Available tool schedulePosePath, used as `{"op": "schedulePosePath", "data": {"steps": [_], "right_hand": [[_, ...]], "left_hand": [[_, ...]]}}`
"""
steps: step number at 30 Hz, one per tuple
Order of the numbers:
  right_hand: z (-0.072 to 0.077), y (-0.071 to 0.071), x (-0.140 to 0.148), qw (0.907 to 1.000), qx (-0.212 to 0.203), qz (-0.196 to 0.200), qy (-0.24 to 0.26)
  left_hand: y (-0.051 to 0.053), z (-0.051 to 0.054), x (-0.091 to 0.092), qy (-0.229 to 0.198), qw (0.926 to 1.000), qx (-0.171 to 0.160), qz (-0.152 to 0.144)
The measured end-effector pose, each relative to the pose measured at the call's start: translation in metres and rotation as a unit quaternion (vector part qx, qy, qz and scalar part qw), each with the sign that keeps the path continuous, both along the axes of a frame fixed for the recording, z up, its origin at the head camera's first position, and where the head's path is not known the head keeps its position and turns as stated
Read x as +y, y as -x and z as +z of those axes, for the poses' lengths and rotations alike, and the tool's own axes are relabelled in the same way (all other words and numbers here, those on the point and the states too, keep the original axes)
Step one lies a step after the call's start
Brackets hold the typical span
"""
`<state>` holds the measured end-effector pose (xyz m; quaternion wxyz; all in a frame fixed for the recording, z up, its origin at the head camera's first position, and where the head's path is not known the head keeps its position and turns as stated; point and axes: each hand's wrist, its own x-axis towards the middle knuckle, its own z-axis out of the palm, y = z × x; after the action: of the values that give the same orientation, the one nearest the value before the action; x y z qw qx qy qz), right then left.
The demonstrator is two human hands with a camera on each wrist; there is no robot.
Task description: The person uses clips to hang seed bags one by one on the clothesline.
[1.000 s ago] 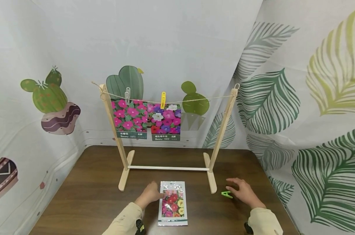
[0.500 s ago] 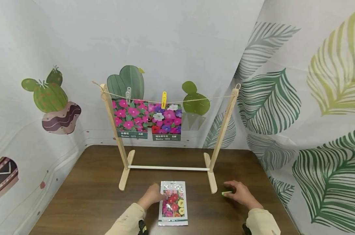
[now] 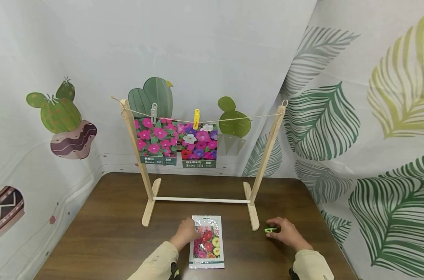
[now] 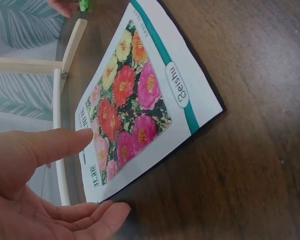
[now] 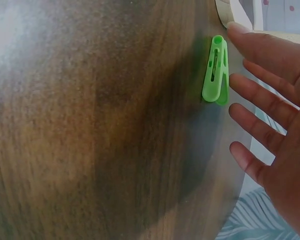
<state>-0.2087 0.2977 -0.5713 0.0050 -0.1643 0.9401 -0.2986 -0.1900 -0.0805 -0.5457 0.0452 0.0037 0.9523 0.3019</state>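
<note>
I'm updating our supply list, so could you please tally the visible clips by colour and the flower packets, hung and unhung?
Grey clip: 1
Yellow clip: 1
Green clip: 1
Hung flower packets: 2
Unhung flower packet: 1
Total: 6
</note>
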Motion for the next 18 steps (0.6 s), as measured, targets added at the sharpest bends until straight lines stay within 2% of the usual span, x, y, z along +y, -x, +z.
{"op": "schedulePosePath", "data": {"steps": [6, 7, 10, 13, 14, 18], "right_hand": [[-0.001, -0.001, -0.002, 0.9999, 0.008, 0.004, -0.008], [-0.001, 0.0, -0.002, 0.9999, 0.008, 0.004, -0.009], [0.0, 0.0, -0.003, 0.9999, 0.003, 0.004, -0.009], [0.001, 0.0, -0.003, 0.9998, -0.003, 0.006, -0.017], [0.002, 0.0, -0.003, 0.9998, -0.005, 0.006, -0.018], [0.001, -0.001, -0.002, 0.9995, -0.012, 0.005, -0.028]], "left_hand": [[0.008, -0.019, 0.009, 0.078, 0.9969, 0.012, 0.003], [0.011, -0.028, 0.01, 0.093, 0.9953, 0.029, 0.004], [0.012, -0.036, 0.013, 0.107, 0.9933, 0.044, 0.007], [0.01, -0.035, 0.017, 0.111, 0.9922, 0.055, 0.012], [0.007, -0.028, 0.019, 0.111, 0.9929, 0.043, 0.01], [0.002, -0.02, 0.024, 0.131, 0.9898, 0.057, 0.009]]}}
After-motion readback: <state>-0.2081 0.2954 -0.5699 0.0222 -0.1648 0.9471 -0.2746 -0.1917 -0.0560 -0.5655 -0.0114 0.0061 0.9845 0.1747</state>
